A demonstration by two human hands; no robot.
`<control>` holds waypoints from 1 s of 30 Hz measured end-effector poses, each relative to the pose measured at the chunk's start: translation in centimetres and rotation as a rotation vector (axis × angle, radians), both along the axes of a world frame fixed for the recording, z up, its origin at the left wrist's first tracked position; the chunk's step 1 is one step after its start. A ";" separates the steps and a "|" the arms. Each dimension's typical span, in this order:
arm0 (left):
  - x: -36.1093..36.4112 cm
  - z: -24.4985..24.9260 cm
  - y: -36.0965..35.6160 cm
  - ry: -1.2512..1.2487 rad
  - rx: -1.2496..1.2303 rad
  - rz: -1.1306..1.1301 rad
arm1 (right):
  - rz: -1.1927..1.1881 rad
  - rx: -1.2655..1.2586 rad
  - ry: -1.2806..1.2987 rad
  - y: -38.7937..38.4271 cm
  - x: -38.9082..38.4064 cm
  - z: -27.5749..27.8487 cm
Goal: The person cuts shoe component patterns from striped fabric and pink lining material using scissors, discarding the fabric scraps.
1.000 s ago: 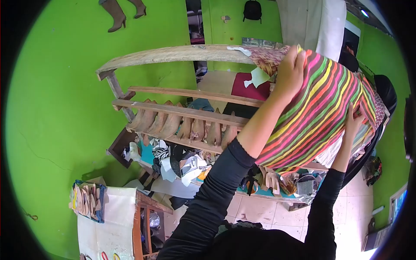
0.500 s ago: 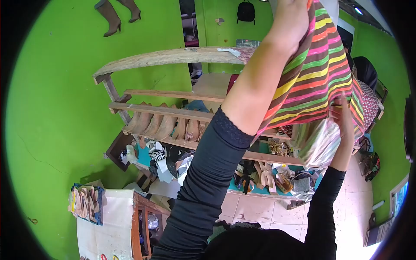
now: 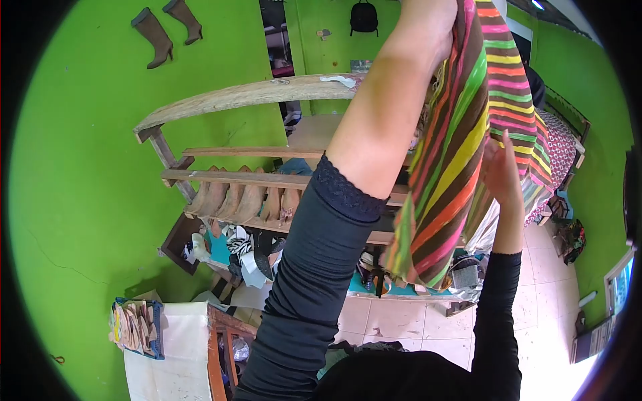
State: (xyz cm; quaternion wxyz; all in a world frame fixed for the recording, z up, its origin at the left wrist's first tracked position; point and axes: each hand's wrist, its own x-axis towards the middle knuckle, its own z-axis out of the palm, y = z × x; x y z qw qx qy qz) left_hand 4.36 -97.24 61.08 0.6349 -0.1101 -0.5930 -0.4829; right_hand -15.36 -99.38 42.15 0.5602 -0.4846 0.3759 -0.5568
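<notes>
A brown fabric (image 3: 461, 180) with pink, orange, yellow and green stripes hangs in front of me, its paler underside showing lower down. At the top edge of the view is my raised left hand (image 3: 438, 20), closed on the upper part of the fabric; its fingertips are cut off by the frame. Lower and to the right, my right hand (image 3: 503, 170) grips a gathered edge of the fabric, with one finger pointing up along it. The fabric's lower left corner is blurred.
Behind the fabric stands a wooden rack (image 3: 234, 90) with shoe lasts (image 3: 231, 200) on a lower rail and a cluttered shelf below. A white-topped cabinet (image 3: 170, 354) carries a blue crate (image 3: 137, 327) at lower left. Brown boots (image 3: 154, 40) hang on the green wall.
The fabric's left part has swung down and turned, so its stripes now run steeply. My right hand has shifted slightly left. The view has turned slightly.
</notes>
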 end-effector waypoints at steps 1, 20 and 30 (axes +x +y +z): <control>0.9 -0.4 1.3 -0.029 0.008 -0.053 | -0.038 -0.110 -0.223 -0.3 0.0 0.4; 10.9 -2.3 -3.8 -0.040 0.215 0.208 | -0.179 -0.487 -0.085 -4.0 -2.5 13.6; 9.9 -4.7 -5.5 -0.154 0.452 -0.029 | -0.188 -0.622 -0.070 -6.7 -0.7 17.9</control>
